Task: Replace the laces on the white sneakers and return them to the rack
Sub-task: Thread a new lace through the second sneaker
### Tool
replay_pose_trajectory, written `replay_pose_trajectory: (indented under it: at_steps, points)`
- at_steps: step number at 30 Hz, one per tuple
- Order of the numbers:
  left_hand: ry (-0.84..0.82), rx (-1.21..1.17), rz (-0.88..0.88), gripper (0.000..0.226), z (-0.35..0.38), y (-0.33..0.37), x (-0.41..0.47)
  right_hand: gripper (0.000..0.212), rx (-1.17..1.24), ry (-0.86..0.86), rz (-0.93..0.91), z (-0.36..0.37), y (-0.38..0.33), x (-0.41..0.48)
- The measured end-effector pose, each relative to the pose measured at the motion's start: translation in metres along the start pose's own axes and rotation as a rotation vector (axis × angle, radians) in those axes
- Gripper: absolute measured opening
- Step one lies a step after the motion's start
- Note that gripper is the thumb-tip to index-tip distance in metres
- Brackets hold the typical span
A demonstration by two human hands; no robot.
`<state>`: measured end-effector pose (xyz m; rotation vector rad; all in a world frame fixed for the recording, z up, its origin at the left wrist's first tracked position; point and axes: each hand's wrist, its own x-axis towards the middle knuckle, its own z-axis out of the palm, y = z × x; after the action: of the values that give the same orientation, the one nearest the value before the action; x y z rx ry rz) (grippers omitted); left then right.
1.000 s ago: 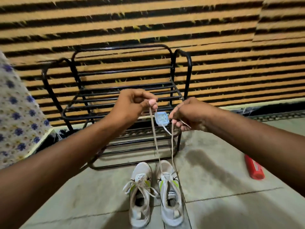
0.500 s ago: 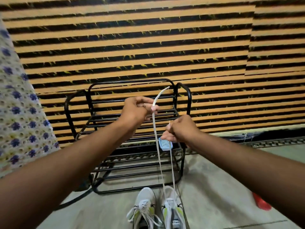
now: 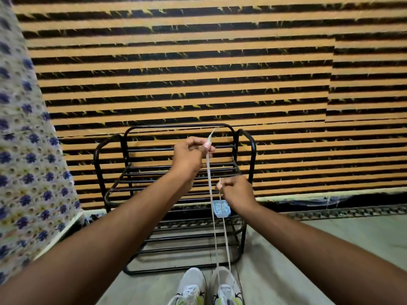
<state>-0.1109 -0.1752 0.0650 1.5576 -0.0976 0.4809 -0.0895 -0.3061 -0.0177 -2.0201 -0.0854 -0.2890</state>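
Note:
Two white sneakers stand side by side on the floor at the bottom edge: the left sneaker [image 3: 191, 287] with its lace tied, the right sneaker [image 3: 225, 287] with a white lace [image 3: 211, 205] rising from it in two strands. My left hand [image 3: 190, 156] pinches the longer strand high up, its tip poking above the fingers. My right hand [image 3: 235, 190] pinches the shorter strand lower down. A small pale blue square tag [image 3: 221, 208] hangs just under my right hand. The black metal shoe rack [image 3: 246, 150] stands behind both hands.
An orange and black striped wall [image 3: 198, 62] backs the rack. A blue-flowered cloth [image 3: 24, 172] hangs at the left. The floor is grey tile [image 3: 308, 249], with a dark patterned strip [image 3: 352, 211] along the wall's foot at the right.
Both hands have pulled the lace strands upward and apart in height, the left hand ending higher. The view has tilted up, so only the sneakers' toes show and the red object is gone.

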Motion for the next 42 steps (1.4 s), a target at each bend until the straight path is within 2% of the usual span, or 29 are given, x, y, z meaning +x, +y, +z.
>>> replay_pose_trajectory:
  at_steps: [8, 16, 23, 25, 28, 34, 42]
  points:
    - [0.054, -0.075, 0.0, 0.012, -0.002, 0.014, 0.004, 0.029, -0.035, -0.026, -0.112, -0.009, 0.003, -0.003]
    - [0.052, -0.066, 0.007, 0.014, 0.002, 0.015, 0.002, 0.017, -0.021, -0.031, -0.119, -0.013, -0.006, -0.008]
    - [-0.001, -0.041, 0.009, 0.013, 0.0, 0.013, 0.0, 0.019, -0.051, -0.101, -0.098, -0.015, -0.001, -0.002]
    - [-0.037, 0.008, 0.026, 0.01, -0.002, 0.01, -0.001, 0.026, -0.039, -0.108, -0.077, -0.018, 0.003, 0.0]
    - [-0.096, 0.087, -0.002, 0.01, -0.003, 0.0, -0.004, 0.024, 0.047, -0.173, -0.052, -0.029, 0.015, -0.002]
    - [-0.361, 0.3, -0.042, 0.006, -0.005, -0.049, -0.02, 0.02, -0.377, -0.396, -0.143, -0.04, 0.049, 0.002]
    - [-0.588, 0.655, -0.172, 0.031, -0.007, -0.187, -0.051, 0.025, -0.471, -0.424, -0.073, -0.023, 0.146, -0.007]
